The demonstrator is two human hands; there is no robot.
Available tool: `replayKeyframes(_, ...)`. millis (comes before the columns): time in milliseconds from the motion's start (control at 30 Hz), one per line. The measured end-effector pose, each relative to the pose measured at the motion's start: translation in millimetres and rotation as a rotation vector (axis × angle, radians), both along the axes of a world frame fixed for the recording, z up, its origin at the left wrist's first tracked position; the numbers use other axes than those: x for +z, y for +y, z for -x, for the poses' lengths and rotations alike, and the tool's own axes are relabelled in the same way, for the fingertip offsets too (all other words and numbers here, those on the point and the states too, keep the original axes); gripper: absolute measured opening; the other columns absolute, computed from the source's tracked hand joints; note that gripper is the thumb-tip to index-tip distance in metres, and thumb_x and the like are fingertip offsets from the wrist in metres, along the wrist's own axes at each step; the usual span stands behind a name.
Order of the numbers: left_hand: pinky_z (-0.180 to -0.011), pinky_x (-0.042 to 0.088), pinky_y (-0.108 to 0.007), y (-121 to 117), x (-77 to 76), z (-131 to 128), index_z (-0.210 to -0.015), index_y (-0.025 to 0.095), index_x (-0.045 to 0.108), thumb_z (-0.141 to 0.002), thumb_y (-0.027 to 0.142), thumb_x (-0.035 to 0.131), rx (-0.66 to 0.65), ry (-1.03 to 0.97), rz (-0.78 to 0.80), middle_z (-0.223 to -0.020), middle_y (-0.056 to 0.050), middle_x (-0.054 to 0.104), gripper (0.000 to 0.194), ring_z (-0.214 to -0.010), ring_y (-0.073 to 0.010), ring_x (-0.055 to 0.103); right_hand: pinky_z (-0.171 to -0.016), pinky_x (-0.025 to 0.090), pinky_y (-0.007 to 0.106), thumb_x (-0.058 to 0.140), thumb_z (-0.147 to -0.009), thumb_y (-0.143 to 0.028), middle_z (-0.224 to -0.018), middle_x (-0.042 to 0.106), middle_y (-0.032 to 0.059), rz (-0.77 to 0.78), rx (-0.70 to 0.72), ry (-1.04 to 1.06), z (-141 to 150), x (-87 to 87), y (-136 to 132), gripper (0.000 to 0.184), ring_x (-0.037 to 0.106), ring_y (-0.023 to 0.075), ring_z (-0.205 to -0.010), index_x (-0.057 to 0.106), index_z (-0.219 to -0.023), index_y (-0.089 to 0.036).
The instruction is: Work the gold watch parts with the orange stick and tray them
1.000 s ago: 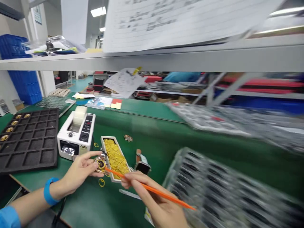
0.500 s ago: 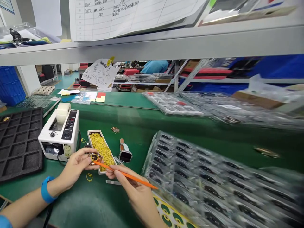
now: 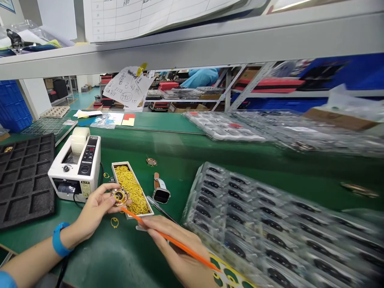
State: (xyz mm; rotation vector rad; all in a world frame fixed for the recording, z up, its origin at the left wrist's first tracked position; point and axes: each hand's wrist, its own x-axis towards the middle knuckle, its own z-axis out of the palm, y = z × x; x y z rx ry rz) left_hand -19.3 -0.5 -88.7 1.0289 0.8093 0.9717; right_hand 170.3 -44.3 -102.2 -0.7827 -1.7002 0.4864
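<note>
Between thumb and fingers, my left hand (image 3: pixel 97 204) grips a round gold-rimmed watch case (image 3: pixel 120 197) with a dark and yellow middle. An orange pointed stick (image 3: pixel 180 245) is held like a pen in my right hand (image 3: pixel 177 248), its tip at the lower edge of the case. Just behind the case lies a white box (image 3: pixel 128 164) filled with thin yellow rings (image 3: pixel 132 186). One loose yellow ring (image 3: pixel 114 222) rests on the green mat below my left hand. Right of the box are a smartwatch (image 3: pixel 161 194) with a brown and pale strap and metal tweezers (image 3: pixel 160 208).
A white tape dispenser (image 3: pixel 76 168) and a black compartment tray (image 3: pixel 25 184) stand at left. Clear plastic trays of dark parts (image 3: pixel 270 228) cover the right side. A gold-rimmed piece (image 3: pixel 151 161) lies behind the box. Overhead runs a grey shelf edge (image 3: pixel 192 52).
My right hand has drawn back toward the lower right, and the stick's tip has moved from the middle of the watch case to its lower edge. The view has shifted slightly.
</note>
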Motion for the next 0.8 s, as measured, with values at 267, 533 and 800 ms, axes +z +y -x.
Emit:
replayKeyframes(267, -0.094, 0.048, -0.033, -9.7, -3.9, -6.1, -0.112, 0.021, 0.046, -0.084, 0.039, 0.062, -0.021, -0.036, -0.194, -0.113, -0.010, 0.066, 0.037, -0.109, -0.0217, 0.062, -0.066, 0.059, 0.019, 0.060, -0.081, -0.005, -0.081, 0.075, 0.0009, -0.052, -0.157, 0.044, 12.4, -7.0, -5.0, 0.026, 0.071, 0.0145, -0.068, 0.071, -0.097, -0.023)
replayKeyframes(533, -0.096, 0.047, -0.035, -9.3, -5.6, -5.9, -0.111, 0.021, 0.047, -0.085, 0.036, 0.063, -0.018, -0.082, -0.127, -0.113, -0.010, 0.066, 0.035, -0.110, -0.0227, 0.061, -0.071, 0.061, 0.025, 0.059, -0.079, -0.001, -0.086, 0.075, 0.0037, -0.178, -0.206, -0.014, 15.6, -14.6, -5.6, 0.034, 0.072, 0.0181, -0.075, 0.071, -0.103, -0.022)
replayKeyframes(800, -0.095, 0.048, -0.038, -6.7, -8.4, -2.7, -0.115, 0.020, 0.051, -0.083, 0.030, 0.065, -0.027, -0.140, -0.019, -0.110, -0.010, 0.068, 0.036, -0.108, -0.0254, 0.063, -0.070, 0.061, 0.028, 0.057, -0.083, -0.007, -0.084, 0.075, 0.0051, -0.066, -0.185, -0.046, 10.5, -6.9, -4.2, 0.024, 0.072, 0.0203, -0.073, 0.073, -0.094, -0.022)
